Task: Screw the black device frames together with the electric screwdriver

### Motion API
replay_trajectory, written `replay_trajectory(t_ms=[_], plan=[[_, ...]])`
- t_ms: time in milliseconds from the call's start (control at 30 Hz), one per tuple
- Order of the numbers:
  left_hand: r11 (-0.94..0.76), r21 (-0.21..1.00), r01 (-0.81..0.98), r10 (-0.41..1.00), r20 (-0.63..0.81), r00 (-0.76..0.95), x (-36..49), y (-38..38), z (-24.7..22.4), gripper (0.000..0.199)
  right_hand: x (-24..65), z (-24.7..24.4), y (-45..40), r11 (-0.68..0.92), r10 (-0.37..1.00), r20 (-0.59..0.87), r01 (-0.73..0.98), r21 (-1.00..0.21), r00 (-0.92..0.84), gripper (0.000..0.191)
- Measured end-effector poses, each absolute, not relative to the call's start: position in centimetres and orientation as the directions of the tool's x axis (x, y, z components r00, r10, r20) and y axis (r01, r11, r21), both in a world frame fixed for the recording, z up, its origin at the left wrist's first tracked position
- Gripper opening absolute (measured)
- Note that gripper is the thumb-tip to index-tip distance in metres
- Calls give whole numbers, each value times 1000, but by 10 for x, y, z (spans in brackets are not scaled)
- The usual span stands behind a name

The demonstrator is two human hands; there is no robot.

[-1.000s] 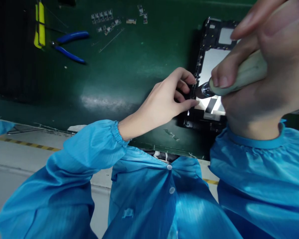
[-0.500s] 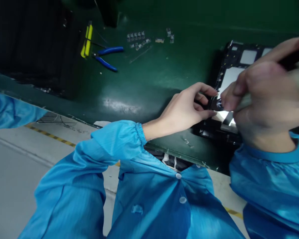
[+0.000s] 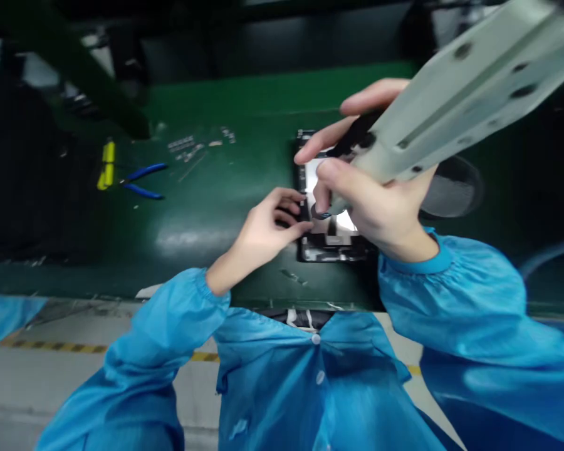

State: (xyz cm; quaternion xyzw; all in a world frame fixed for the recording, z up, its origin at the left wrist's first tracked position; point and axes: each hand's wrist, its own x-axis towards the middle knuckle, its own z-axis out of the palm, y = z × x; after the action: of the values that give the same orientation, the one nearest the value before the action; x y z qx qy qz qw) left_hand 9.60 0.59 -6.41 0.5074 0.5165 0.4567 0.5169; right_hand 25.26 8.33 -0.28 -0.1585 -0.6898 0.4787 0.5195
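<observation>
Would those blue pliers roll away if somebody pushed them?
Probably not. The blue pliers lie flat on the green bench with handles spread, so they would likely slide, not roll. They look stiff, and their smooth handles might be a bit slippery.

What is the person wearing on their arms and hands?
Both arms are in bright blue, slightly shiny smock sleeves, loose and puffy, each gathered by an elastic cuff at the wrist. The left hand and right hand are bare: no gloves show. The same blue smock covers the chest, closed down the front with small round snap buttons.
</observation>
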Motion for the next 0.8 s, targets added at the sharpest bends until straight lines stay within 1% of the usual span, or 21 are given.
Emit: replay_trajectory(t_ms=[67,133,167,233,333,400,500,633,800], plan=[[140,983,114,988,-147,56,91,6,-54,42,282,3,103,554,700,637,-317,-769,-323,46],[179,969,172,977,-195,81,87,9,-46,41,320,-1,129,649,677,706,-282,-706,-210,46],[185,963,196,973,-208,102,84,11,-42,42,340,-6,142,676,677,718,-250,-694,-161,46],[197,952,235,956,-240,170,80,20,-35,50,371,-20,164,705,679,728,-195,-682,-90,42],[258,908,331,900,-350,258,75,37,-23,63,390,-37,182,751,640,768,-209,-626,2,37],[306,871,384,864,-424,272,73,45,-17,65,388,-41,184,760,628,778,-231,-608,19,36],[366,848,384,844,-477,247,71,49,-14,65,381,-38,179,739,651,759,-233,-632,5,33],[374,852,365,856,-469,218,70,43,-15,64,378,-38,176,729,661,750,-238,-642,4,36],[349,857,380,864,-451,223,71,41,-14,63,381,-44,175,737,632,774,-281,-615,-38,31]])
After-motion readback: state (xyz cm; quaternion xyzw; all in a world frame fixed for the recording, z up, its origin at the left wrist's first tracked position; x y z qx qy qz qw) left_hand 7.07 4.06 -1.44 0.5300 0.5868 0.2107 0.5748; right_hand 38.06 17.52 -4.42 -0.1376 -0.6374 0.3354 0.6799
